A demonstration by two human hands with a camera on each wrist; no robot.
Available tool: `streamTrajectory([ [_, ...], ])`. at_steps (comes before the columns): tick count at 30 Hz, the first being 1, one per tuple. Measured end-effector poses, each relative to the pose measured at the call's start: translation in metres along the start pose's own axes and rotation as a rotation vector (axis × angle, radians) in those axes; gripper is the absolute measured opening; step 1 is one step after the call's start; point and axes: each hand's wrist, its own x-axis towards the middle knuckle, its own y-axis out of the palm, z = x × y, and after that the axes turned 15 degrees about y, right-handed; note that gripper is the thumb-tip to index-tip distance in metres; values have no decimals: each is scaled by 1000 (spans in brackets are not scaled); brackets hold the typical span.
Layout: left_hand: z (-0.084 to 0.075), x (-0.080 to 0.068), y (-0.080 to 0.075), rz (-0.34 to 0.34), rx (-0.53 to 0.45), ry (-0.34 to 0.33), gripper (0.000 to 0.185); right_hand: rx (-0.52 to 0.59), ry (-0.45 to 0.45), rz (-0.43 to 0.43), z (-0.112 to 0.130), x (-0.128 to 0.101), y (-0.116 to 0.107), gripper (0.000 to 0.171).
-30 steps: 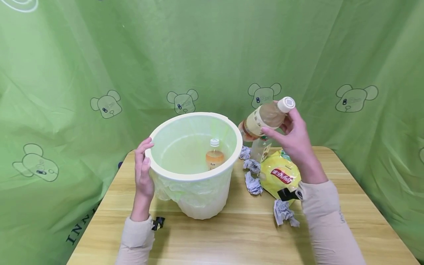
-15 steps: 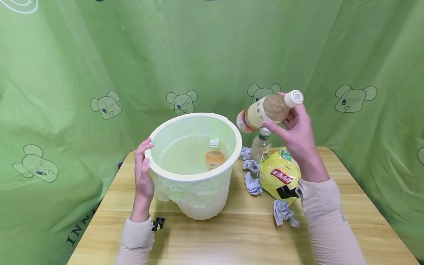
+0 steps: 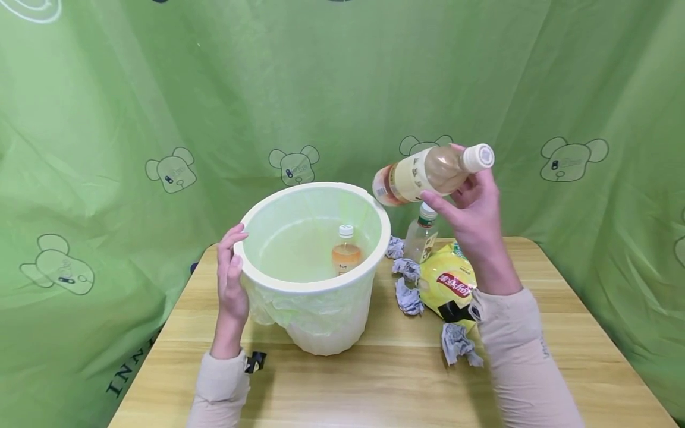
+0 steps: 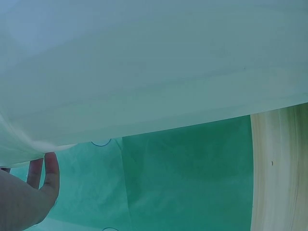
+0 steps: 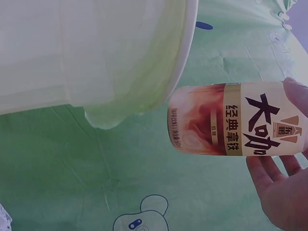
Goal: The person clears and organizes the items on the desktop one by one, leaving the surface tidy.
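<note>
At the left side of the white bin (image 3: 313,287), the left hand (image 3: 232,276) rests with its fingers fairly straight and a little spread, the tips touching the outside of the rim and the thumb lower down. To the right of the bin, the right hand (image 3: 475,211) has its thumb and fingers curled round a bottle (image 3: 414,177), the thumb on the near side. This bottle is raised just beyond the bin's right rim, tilted almost onto its side, with its white cap away from the bin and its base nearest it; whether base and rim touch, I cannot tell. Its label (image 5: 231,120) is cream and reddish brown with dark characters.

Inside the bin, toward the right wall, is an orange-labelled bottle (image 3: 346,254), cap up. A thin liner (image 3: 316,312) hangs over the bin's outside. Right of the bin, below the raised bottle, stands a clear bottle (image 3: 417,241); three crumpled papers (image 3: 409,296) lie between the bin and a yellow chip bag (image 3: 441,267), and a fourth paper (image 3: 457,343) lies farther right, on the near side. Beneath the bin is a wooden table (image 3: 342,389); behind it hangs a green curtain (image 3: 342,89) printed with bear heads.
</note>
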Motion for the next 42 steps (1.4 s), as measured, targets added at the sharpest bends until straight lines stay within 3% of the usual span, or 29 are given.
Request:
streamTrajectory([
  [10, -1, 0, 0, -6, 5, -2, 52, 94, 18, 1, -1, -1, 12, 73],
  [23, -2, -1, 2, -4, 15, 7, 52, 108, 80, 34, -11, 0, 31, 73],
  [35, -2, 0, 1, -6, 20, 4, 53, 56, 159, 132, -27, -1, 50, 74],
  [42, -1, 1, 2, 1, 9, 9, 52, -114, 168, 189, -34, -3, 58, 77],
])
